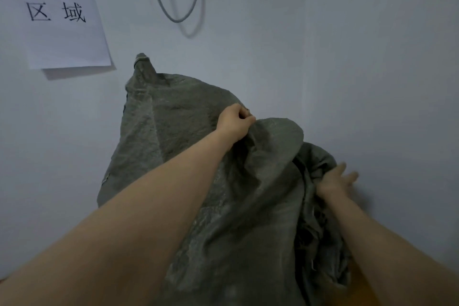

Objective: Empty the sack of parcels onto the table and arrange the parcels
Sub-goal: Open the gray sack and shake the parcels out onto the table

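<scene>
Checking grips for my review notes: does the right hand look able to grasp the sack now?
Probably yes. The right hand is open beside the bunched folds of the sack, with nothing between; the left hand grips fabric higher up, clear of it.

Two bare forearms (pixel 173 206) enter from the frame's lower edge, uncovered along all that shows. The bare left hand (pixel 236 119) sits at centre. The bare right hand (pixel 337 181), lower right, is blurred, its fingers seemingly unadorned.

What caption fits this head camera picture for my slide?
Left hand grips the grey-green sack, lifted before a wall; right hand, fingers straight, beside its bunched edge.
</scene>
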Tool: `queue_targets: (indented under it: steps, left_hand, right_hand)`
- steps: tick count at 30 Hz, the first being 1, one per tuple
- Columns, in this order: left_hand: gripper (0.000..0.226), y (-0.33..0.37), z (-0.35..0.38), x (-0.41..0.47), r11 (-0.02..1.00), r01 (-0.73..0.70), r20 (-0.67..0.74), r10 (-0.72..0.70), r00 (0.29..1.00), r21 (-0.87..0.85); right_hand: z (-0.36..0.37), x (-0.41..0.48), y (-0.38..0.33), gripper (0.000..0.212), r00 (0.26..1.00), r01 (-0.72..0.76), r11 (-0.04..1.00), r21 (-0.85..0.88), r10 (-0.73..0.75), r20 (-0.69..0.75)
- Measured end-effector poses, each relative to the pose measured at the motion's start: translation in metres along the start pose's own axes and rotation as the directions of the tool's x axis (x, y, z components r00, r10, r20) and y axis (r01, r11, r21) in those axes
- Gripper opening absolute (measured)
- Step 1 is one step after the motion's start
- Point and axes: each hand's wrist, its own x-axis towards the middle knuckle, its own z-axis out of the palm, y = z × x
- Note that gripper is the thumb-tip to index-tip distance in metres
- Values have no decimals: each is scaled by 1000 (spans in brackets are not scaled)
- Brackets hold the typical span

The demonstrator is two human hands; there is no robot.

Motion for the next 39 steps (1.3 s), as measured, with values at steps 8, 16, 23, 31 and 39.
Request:
queue_targets:
  steps: [8, 16, 23, 31, 39]
  left_hand:
    - [28, -1, 6, -3, 997, 42, -8, -43, 999, -70]
    - [18, 2, -11, -27, 991, -113, -116, 121, 986, 71]
    - [63, -27, -71, -45, 890, 36, -533, 240, 811, 455]
    - [73, -61, -91, -49, 973, 213, -349, -171, 922, 86]
    - [52, -38, -48, -48, 981, 139, -89, -128, 988, 134]
  right_hand:
    - [13, -29, -66, 111, 714, 420, 899, 128, -414, 564]
    - [49, -28, -47, 22, 787, 558, 827, -64, -504, 356]
    - [64, -24, -44, 29, 847, 523, 805, -280, -456, 272]
    - [62, -37, -44, 47, 919, 360, 857, -370, -257, 300]
    - [40, -55, -74, 79, 809, 476, 837, 269, -537, 241]
